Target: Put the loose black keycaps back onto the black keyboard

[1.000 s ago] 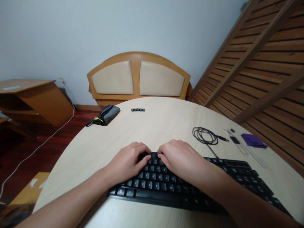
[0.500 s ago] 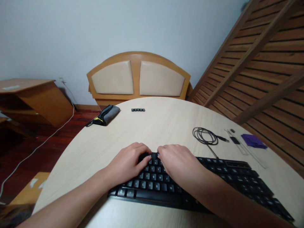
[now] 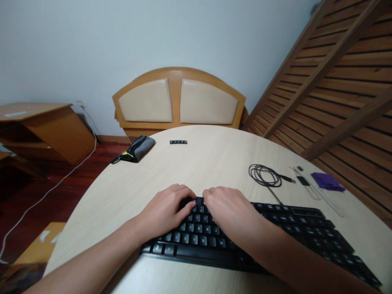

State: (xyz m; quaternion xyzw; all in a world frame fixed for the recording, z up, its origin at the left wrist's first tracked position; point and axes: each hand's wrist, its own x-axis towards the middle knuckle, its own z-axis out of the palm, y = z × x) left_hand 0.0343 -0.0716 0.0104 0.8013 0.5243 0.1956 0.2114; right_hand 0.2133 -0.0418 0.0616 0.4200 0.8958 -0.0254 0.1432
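A black keyboard [image 3: 200, 240] lies at the near side of the round table, its right part running under my right forearm. My left hand [image 3: 167, 210] is curled over the upper left of the keyboard, thumb on the top rows and index finger bent at the back edge. Close beside it, my right hand [image 3: 228, 208] is closed, fingertips down at the back edge near the top row; the palm hides what they pinch. A short row of several small black keycaps [image 3: 178, 142] sits apart on the far side of the table.
A coiled black cable [image 3: 265, 176] lies behind the keyboard. Farther right are a purple cloth [image 3: 327, 181] and a thin wire tool [image 3: 309, 188] with a small black piece. A grey and black pouch [image 3: 139, 149] rests at the left edge. Behind stands a padded headboard [image 3: 179, 96].
Both hands stay in nearly the same place on the keyboard. The whole view has shifted very slightly; nothing else has visibly moved.
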